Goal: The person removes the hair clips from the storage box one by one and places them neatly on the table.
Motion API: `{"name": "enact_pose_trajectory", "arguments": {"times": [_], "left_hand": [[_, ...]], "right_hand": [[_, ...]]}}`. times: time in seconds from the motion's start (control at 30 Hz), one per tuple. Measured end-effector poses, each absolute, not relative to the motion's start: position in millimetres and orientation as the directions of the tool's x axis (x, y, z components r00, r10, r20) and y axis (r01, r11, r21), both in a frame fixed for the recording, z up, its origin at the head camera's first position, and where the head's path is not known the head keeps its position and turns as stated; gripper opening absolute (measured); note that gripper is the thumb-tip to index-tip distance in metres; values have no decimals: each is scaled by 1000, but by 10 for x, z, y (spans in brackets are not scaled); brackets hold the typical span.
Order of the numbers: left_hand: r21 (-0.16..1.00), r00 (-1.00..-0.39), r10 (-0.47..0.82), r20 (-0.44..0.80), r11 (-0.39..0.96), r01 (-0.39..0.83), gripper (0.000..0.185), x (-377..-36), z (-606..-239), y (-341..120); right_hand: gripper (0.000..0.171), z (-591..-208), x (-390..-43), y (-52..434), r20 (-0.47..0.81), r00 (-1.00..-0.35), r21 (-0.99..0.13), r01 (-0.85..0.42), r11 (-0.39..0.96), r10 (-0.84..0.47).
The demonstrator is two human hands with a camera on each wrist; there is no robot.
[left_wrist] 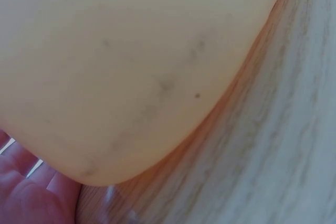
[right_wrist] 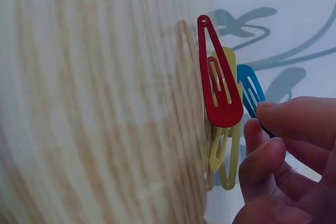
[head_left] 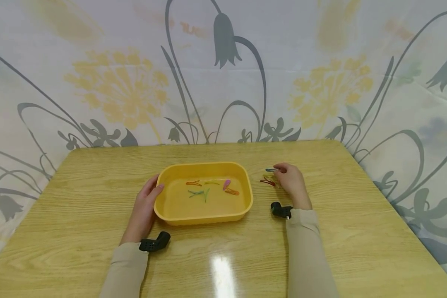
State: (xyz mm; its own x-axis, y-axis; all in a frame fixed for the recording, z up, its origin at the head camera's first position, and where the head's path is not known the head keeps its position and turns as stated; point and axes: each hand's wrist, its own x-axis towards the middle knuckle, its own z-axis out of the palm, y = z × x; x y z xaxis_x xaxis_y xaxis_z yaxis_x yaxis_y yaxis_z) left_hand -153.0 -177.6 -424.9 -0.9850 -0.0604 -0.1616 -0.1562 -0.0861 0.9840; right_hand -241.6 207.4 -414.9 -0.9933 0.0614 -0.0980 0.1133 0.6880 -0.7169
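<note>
My two sleeves (head_left: 305,248) in beige cloth came in from the near edge of the wooden table (head_left: 78,215), each with a small black camera at the wrist. A little farther in, my left hand (head_left: 143,211) rested against the left wall of the yellow tray (head_left: 205,215), with the fingers straight and lying along the wall and the thumb touching the rim near the corner; in the left wrist view I saw only the pale curved outside of the tray very close, and a bit of my palm (left_wrist: 31,192) below it. Inside the tray lay several hair clips: an orange clip (head_left: 231,191) toward the right wall, a green clip (head_left: 206,194) near the middle, a pink clip (head_left: 226,183) behind the orange one, and more thin clips toward the far wall which were too small for me to tell well. To the right of the tray, my right hand (head_left: 292,184) was on the table with the fingers curled, and the fingertips (right_wrist: 265,158) pinched the blue clip (right_wrist: 249,93) at its end, holding it a little above the wood. Just beside the blue clip, toward the tray, the red clip (right_wrist: 220,87) lay on top of the yellow clip (right_wrist: 226,166), the two touching each other. Behind the table rose the flowered cloth (head_left: 223,62).
</note>
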Motion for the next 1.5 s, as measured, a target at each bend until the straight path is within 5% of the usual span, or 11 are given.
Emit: {"name": "enact_pose_trajectory", "arguments": {"times": [1.5], "left_hand": [[987,-990,-37,-138,-94,-134,50,-1534,-4260,-1782]], "right_hand": [[32,-4139,-2388,2144,-186,-979,-701,195,686,87]]}}
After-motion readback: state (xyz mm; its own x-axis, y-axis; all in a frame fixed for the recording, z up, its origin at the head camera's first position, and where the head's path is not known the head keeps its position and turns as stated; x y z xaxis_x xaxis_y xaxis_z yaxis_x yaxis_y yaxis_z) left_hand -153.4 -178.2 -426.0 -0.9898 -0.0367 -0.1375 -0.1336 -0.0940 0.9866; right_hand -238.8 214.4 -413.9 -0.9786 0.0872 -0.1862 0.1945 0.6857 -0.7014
